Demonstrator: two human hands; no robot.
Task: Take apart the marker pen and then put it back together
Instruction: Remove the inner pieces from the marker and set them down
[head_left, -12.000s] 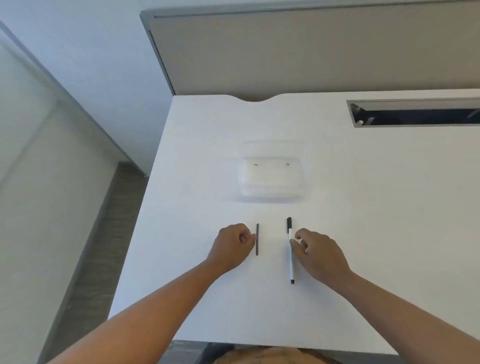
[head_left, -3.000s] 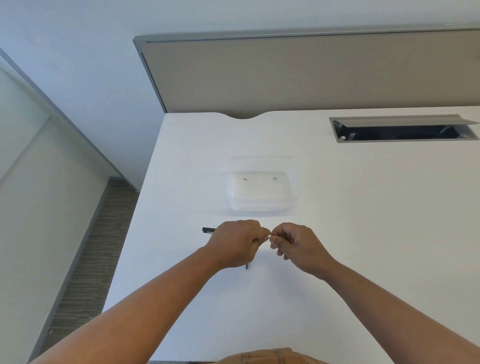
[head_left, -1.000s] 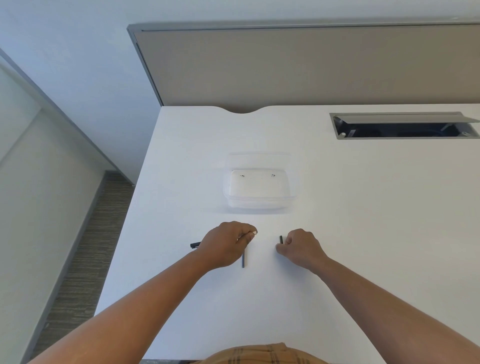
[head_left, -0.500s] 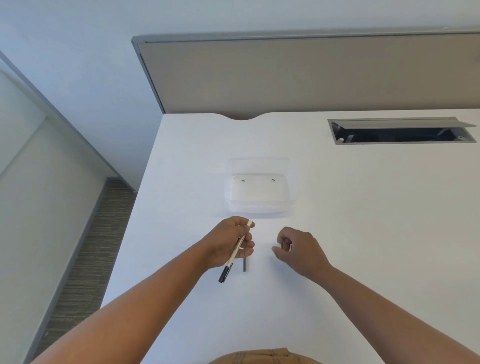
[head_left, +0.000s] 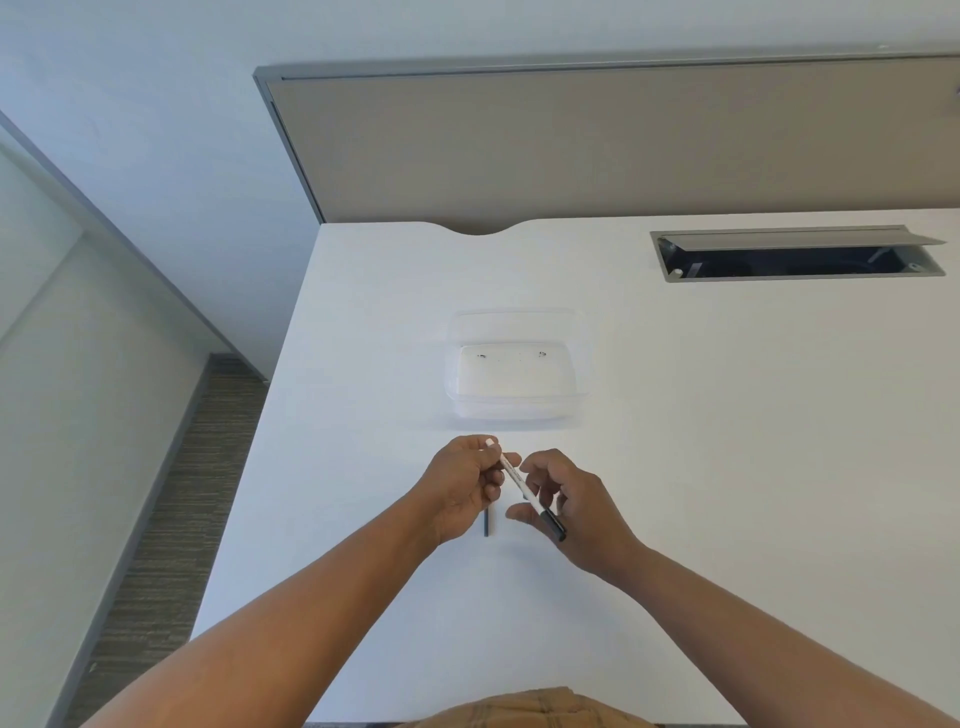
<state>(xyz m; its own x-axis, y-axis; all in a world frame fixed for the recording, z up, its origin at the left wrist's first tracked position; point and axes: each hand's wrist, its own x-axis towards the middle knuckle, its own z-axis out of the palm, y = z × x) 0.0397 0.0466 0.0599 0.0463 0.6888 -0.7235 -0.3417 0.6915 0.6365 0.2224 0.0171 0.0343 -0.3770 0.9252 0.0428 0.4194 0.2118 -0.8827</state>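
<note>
The marker pen (head_left: 522, 487), a thin white barrel with a black lower end, hangs tilted above the white desk (head_left: 727, 467). My left hand (head_left: 462, 486) pinches its upper white end. My right hand (head_left: 571, 501) is curled around the lower half, thumb under the barrel and fingers over it, with the black end lying across the palm. A thin dark rod (head_left: 487, 526), a loose part of the pen, lies on the desk just under my left hand, its upper part hidden by that hand.
A clear plastic container (head_left: 576, 364) stands on the desk just beyond my hands. An open grey cable slot (head_left: 670, 257) is at the back right. A beige partition (head_left: 571, 145) closes the far edge. The desk's left edge drops to the floor.
My left hand has swung the pen so that its black end points down-right instead of down-left. My right hand has moved in and closed around the lower half.
</note>
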